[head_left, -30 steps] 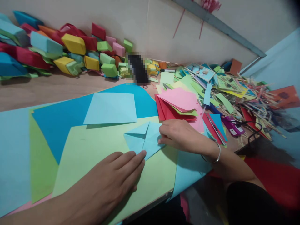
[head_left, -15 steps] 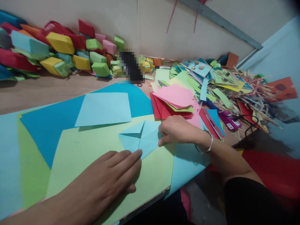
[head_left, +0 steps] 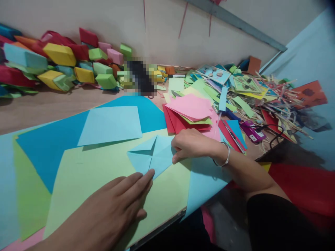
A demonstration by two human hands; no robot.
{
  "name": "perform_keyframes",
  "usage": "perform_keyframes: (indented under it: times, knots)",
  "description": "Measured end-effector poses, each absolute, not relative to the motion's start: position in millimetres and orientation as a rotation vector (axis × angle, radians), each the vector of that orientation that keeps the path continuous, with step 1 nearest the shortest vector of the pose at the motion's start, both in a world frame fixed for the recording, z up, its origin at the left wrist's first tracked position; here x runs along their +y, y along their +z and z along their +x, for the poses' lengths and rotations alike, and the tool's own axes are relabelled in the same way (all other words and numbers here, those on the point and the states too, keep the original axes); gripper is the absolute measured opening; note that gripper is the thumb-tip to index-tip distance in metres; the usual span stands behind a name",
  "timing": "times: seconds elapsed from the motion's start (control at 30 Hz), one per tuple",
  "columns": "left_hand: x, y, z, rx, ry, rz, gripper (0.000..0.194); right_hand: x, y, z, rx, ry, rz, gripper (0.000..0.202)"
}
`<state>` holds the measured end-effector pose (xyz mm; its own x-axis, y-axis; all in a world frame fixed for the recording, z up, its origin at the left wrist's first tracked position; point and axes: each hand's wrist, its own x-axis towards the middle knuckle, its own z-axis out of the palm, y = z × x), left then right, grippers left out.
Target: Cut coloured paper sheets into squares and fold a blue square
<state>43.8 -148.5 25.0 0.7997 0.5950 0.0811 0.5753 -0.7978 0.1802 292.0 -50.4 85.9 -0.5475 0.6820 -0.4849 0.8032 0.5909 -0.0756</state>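
A folded light blue paper lies on a pale green sheet, its flaps meeting near the middle and the left flap slightly raised. At its lower edge rest the fingertips of my left hand, which is stretched out flat with nothing gripped. My right hand, a bracelet on its wrist, is curled closed over the paper's right corner. That corner is hidden under the fingers. Just behind lies a flat light blue sheet on a darker blue sheet.
Pink and red papers are stacked beyond my right hand. A craft knife and a purple power socket lie to the right. Colourful paper boxes are piled along the wall; scraps and sticks clutter the far right.
The view has shifted slightly, moving everything a little left. My left fingertips have slid slightly down along the paper's lower edge. My right hand stays at its corner.
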Motion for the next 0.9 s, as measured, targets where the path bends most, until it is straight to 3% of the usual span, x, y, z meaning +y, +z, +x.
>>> perform_keyframes:
  times: [0.23, 0.43, 0.53, 0.67, 0.9]
  knots:
    - [-152, 24, 37, 0.832, 0.311, 2.963, 0.041, -49, 83, 294, 2.468, -0.445, 1.201, 0.034]
    - [-141, 21, 43, 0.835, 0.394, 3.117, 0.038, -45, 79, 293, 2.679, -0.732, 0.934, 0.029]
    - [-140, 15, 44, 1.005, 0.291, 3.120, 0.040, -44, 72, 292, 2.868, -0.501, 0.880, 0.014]
    - [-140, 19, 45, 1.051, 0.184, 3.149, 0.035, -41, 60, 291, 3.027, -0.208, 0.941, 0.020]
    - [-141, 25, 46, 1.129, 0.302, 3.211, 0.028, -45, 63, 299, 3.404, 0.222, 0.322, 0.020]
